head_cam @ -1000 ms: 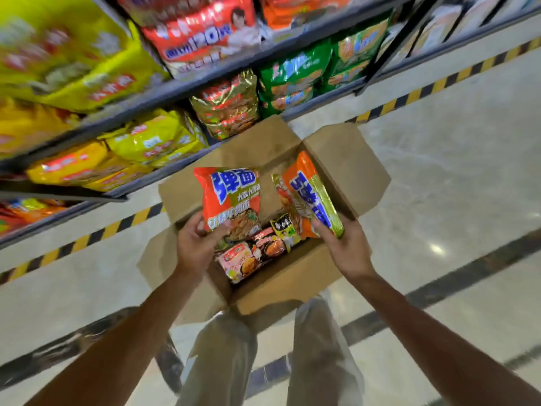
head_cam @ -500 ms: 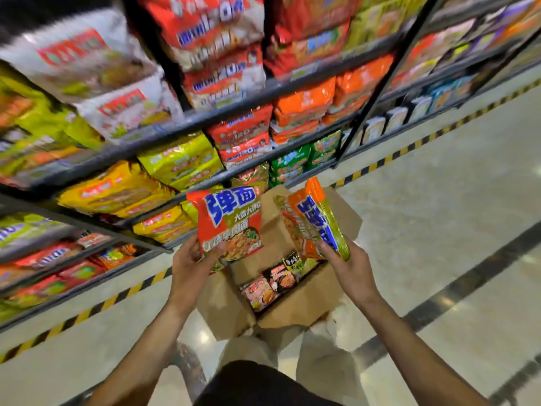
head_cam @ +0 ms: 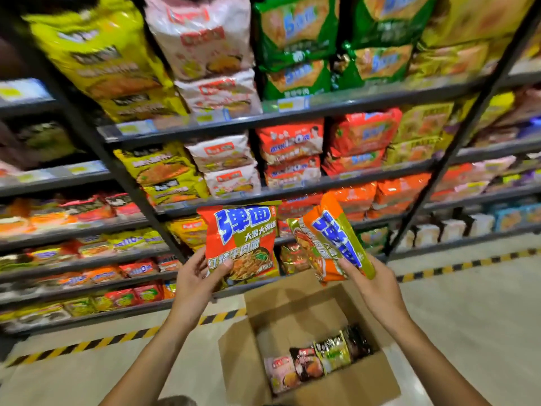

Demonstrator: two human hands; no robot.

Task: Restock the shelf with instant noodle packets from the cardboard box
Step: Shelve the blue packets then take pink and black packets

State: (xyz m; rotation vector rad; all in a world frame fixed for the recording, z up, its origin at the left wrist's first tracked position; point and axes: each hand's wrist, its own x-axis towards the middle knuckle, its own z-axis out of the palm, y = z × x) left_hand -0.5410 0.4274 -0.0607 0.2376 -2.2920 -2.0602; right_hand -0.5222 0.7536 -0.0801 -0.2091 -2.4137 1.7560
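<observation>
Both packets have risen clear of the cardboard box and now face the shelves, where a second ago they hung just above the open flaps. My left hand pinches the red noodle packet by its lower left corner, thumb across the front; my right hand grips the orange packet at its bottom edge, tilted toward eleven o'clock. To place them well, I judge I should find the matching row first, then slide each in flat, label outward. Glossy, puffy wrappers, bold blue characters. More small packets lie in the box at six o'clock.
</observation>
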